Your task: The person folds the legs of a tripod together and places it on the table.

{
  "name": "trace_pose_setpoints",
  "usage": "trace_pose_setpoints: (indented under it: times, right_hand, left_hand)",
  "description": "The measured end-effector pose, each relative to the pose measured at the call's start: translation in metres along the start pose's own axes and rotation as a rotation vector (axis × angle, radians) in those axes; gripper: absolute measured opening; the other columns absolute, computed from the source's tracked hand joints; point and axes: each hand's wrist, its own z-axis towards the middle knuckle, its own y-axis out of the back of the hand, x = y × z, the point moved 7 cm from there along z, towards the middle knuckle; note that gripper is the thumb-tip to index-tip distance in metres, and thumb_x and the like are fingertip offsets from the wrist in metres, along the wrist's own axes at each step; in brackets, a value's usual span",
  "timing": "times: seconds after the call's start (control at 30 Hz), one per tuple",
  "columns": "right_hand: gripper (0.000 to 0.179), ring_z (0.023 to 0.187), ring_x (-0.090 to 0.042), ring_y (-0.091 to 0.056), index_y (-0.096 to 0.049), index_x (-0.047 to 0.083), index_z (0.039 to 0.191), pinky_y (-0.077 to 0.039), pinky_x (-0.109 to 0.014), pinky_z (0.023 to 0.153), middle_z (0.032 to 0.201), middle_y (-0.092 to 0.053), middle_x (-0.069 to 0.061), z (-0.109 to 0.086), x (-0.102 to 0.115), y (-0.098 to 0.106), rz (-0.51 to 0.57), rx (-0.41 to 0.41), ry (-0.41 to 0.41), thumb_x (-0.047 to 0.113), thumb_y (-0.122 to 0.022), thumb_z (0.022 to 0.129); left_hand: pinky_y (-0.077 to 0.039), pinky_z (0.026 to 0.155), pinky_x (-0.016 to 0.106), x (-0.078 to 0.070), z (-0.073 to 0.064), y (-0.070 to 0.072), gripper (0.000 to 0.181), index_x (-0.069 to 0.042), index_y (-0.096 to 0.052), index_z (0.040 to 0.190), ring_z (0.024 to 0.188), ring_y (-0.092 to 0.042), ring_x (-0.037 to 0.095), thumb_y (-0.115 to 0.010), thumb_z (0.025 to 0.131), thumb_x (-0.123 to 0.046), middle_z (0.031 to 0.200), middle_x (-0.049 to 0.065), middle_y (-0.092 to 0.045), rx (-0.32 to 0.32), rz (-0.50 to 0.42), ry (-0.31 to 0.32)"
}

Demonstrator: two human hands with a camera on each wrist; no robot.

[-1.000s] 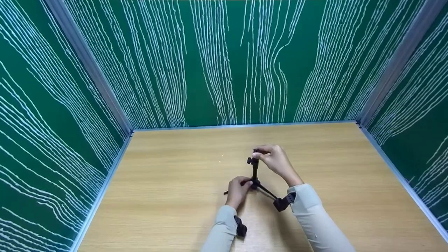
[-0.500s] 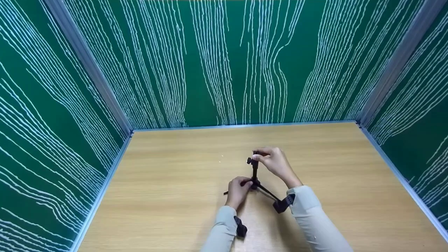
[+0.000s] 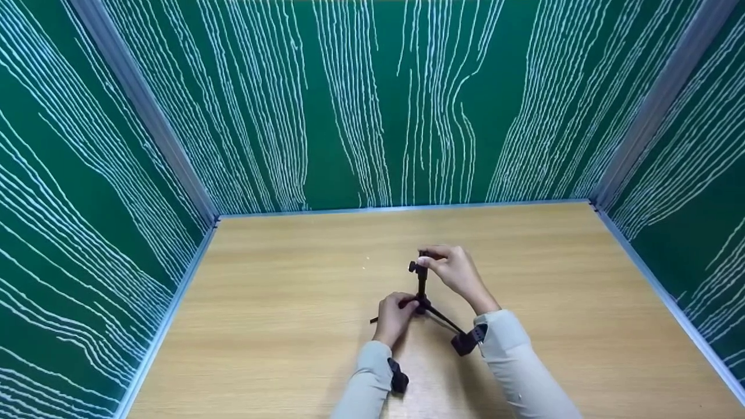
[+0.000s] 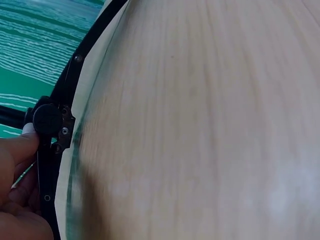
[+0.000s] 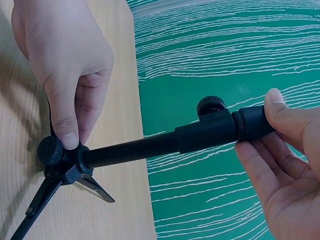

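A small black tripod stand stands on the table with its legs spread and its centre column upright. Low down, my left hand pinches it at the leg beside the hub; in the right wrist view the thumb lies against the hub, next to a round knob. Up at the column's top end, my right hand holds the end piece between thumb and fingers. Just below that grip, a ribbed side knob sticks out from the collar. Part of one leg is hidden behind my left hand.
The wooden table is bounded by green walls with white wavy lines. Two tiny white specks lie left of the stand. Black wrist devices sit on both forearms, the right one close to a leg end.
My right hand has come down very slightly at the column's top, its grip much the same. My left hand stays at the hub. The whole head view has shifted a little.
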Motion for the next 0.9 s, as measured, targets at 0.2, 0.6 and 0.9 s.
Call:
trace_pose_setpoints:
  times: [0.2,0.6,0.9]
  right_hand:
    - [0.027,0.094,-0.029,-0.071,-0.071,0.002,0.109,-0.057,-0.041,0.085,0.108,-0.071,-0.019,-0.001,0.000,0.000,0.015,0.011,-0.008,0.013,-0.073,0.084]
    - [0.024,0.097,-0.030,-0.068,-0.072,0.000,0.105,-0.056,-0.044,0.086,0.100,-0.073,-0.016,-0.003,0.005,0.000,-0.014,-0.014,0.053,0.012,-0.073,0.084]
    - [0.026,0.099,-0.031,-0.068,-0.072,0.000,0.107,-0.055,-0.044,0.089,0.103,-0.072,-0.017,-0.004,0.006,0.001,-0.016,-0.010,0.044,0.012,-0.073,0.084]
  left_hand:
    - [-0.052,0.080,0.030,-0.008,0.001,-0.003,0.007,-0.002,-0.070,0.090,0.087,-0.065,0.021,-0.068,0.086,-0.006,0.089,0.008,-0.069,0.042,0.082,-0.043]
    - [-0.045,0.079,0.031,-0.011,0.002,-0.011,0.004,-0.004,-0.056,0.089,0.086,-0.053,0.021,-0.060,0.090,-0.005,0.089,0.006,-0.059,0.127,0.229,-0.171]
    - [-0.045,0.079,0.032,-0.007,0.000,-0.013,0.005,-0.008,-0.055,0.089,0.088,-0.053,0.021,-0.059,0.091,-0.006,0.090,0.004,-0.058,0.068,0.242,-0.156]
